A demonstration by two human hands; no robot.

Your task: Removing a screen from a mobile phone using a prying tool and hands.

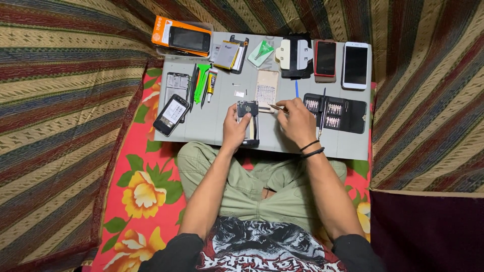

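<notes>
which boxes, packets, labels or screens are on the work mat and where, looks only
Orange phone box: far left corner, rectangular, dark phone pictured on it.
Green packet: far edge, middle, small and tilted.
Lit phone: left side, black, pale screen.
Red phone: far right, dark screen.
White phone: right of the red one, dark screen.
</notes>
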